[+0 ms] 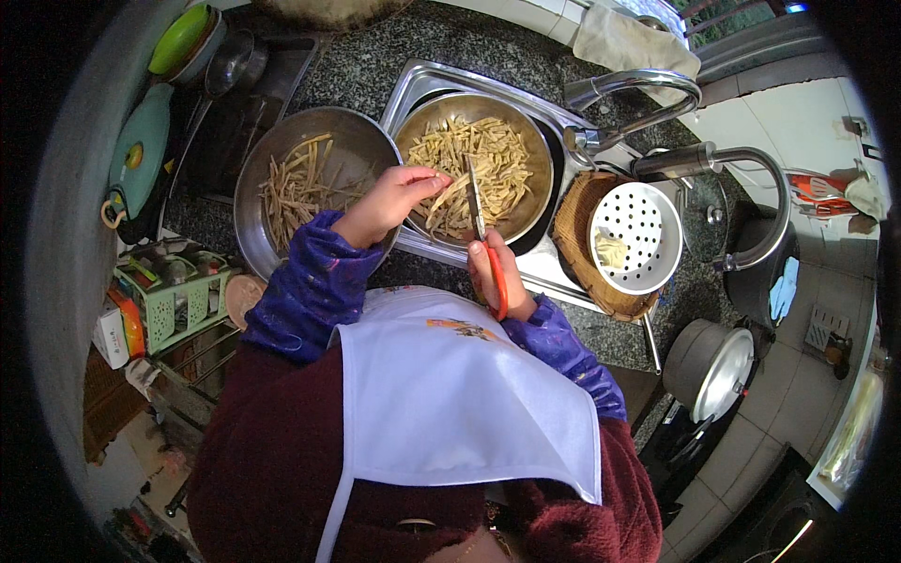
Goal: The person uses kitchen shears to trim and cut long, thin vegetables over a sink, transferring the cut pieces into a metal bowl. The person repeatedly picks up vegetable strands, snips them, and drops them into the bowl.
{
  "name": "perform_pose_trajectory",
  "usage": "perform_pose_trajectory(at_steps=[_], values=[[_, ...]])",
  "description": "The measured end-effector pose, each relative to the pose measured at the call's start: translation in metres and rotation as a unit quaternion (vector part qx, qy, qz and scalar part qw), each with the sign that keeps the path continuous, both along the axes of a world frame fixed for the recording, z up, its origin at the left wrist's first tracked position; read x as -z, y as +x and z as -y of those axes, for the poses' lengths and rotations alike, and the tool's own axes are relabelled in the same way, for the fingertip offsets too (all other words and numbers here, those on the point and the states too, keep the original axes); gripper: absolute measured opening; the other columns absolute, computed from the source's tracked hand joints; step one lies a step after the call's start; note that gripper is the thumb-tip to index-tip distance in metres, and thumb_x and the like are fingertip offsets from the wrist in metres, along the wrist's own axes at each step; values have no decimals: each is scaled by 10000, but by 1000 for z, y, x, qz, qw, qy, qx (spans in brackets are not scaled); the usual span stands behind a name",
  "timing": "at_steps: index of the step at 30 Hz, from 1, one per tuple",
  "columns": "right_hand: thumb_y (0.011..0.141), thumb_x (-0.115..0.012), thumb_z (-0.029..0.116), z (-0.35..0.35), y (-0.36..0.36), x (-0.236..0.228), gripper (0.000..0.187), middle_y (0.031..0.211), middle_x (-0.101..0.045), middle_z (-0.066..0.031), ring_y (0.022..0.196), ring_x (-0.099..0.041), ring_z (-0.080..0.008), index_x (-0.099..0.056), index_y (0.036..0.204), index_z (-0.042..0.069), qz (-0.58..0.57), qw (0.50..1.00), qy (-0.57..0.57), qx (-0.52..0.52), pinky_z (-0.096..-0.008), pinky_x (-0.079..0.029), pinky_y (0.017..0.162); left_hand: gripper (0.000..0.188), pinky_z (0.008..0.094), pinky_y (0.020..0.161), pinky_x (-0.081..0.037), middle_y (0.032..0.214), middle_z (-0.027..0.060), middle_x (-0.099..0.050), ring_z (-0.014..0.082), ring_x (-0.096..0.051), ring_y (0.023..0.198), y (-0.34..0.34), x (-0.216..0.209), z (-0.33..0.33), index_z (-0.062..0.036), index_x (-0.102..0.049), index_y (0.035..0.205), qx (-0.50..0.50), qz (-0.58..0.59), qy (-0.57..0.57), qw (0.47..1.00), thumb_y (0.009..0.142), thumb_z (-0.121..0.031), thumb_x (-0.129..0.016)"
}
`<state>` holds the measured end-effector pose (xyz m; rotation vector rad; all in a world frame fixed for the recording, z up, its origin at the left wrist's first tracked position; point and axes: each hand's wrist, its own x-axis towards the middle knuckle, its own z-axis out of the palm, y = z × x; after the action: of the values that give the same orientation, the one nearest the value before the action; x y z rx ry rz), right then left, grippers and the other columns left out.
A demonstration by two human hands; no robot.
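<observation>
My left hand (pixel 387 205) pinches a thin tan strip over the near left side of a round metal bowl (pixel 543 169) set in the sink. In my right hand (pixel 490 270) is a pair of scissors (pixel 476 199) with red-orange handles, blades pointing away over the same bowl. Short cut tan strips (pixel 493 155), which look dried, fill much of that bowl. Left of it stands a wider metal bowl (pixel 364 133) with longer strips (pixel 284 195) heaped on its left side. My left forearm crosses that bowl's near right rim and hides part of it.
Right of the sink (pixel 410 86), a white perforated bowl (pixel 663 211) holding a pale piece sits on a woven basket (pixel 570 225). A curved faucet (pixel 648 77) reaches over the sink's far right corner. A lidded pot (pixel 718 371) stands at right, a green rack (pixel 183 310) at left.
</observation>
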<state>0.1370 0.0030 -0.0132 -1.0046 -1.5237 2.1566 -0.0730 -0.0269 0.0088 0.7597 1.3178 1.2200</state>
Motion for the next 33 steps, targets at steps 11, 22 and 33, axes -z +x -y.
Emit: perform_pose_trajectory(at_steps=[11,22,33], values=[[891,-515,302,0,2,-2,318,642,-429,43,560,-367,-49,-491,990,1,23,998,9,64,-198,-313,490,195,226,621,-417,751,-22,-591,62,-497,679,4,14,-4,13,-641,916,-15,-118,7,993,834,-159,-597],[895,-504,302,-2,8,5,317,668,-432,29,588,-380,-61,-472,995,3,16,998,-30,51,-201,-329,517,163,219,609,-403,699,-14,-562,57,-478,663,14,14,-8,17,-602,851,-11,-91,-1,996,836,-144,-582],[883,-526,328,2,7,6,360,665,-431,30,573,-372,-62,-474,1030,4,17,999,-42,-17,-206,-316,499,169,213,588,-394,674,-16,-556,59,-475,634,11,8,-11,13,-623,857,68,-179,-22,981,836,-144,-562]])
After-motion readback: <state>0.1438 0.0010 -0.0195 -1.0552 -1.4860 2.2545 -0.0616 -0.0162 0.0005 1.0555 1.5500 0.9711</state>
